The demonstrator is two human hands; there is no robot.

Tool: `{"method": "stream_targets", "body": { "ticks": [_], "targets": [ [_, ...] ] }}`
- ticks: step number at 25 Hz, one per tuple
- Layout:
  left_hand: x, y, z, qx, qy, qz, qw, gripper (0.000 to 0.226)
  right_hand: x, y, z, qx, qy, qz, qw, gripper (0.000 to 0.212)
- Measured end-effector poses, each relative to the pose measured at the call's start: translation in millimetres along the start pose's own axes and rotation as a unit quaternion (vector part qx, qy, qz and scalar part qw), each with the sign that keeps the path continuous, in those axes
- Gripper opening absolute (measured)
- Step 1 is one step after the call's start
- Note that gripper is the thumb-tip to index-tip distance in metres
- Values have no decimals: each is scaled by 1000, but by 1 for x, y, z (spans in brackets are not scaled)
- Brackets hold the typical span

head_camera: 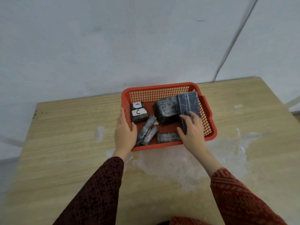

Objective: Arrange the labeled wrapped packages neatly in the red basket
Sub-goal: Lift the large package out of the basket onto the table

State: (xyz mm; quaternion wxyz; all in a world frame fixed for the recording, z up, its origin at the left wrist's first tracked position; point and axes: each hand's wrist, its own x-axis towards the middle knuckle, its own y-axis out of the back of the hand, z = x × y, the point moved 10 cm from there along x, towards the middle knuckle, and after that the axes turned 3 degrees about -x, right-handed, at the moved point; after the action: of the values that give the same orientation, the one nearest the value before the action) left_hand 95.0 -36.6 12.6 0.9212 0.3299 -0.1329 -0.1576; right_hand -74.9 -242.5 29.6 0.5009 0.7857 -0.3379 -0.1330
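Mid-sort in the red basket [164,88], packages still a jumble

Left hand [125,132] grips the basket's left wall, right hand [191,127] clasps the tall dark package [188,103] at frame centre-right; next it probably needs laying flat beside the others

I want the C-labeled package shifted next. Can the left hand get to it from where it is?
Probably yes. The left hand grips the red basket wall right beside the C-labeled package; nothing lies between them, and its top is uncovered.
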Motion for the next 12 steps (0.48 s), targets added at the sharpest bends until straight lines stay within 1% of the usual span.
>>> {"method": "stream_targets", "body": {
  "ticks": [2,4,6,8,12],
  "targets": [
    [-1,-2,0,2,6,-12,1000,72,3,2,22,5,-51,-18,999,63],
    [-2,-3,-1,2,8,-18,1000,73,12,-3,30,3,-90,-48,995,80],
    [-1,-4,-3,0,10,-18,1000,73,22,-6,34,-25,-122,-53,991,92],
    [0,-4,-5,-2,15,-18,1000,72,26,-8,37,-53,-134,-47,988,95],
    [0,-5,-7,-18,26,-17,999,70,26,-15,41,-110,-133,-44,984,95]
  ]
}}
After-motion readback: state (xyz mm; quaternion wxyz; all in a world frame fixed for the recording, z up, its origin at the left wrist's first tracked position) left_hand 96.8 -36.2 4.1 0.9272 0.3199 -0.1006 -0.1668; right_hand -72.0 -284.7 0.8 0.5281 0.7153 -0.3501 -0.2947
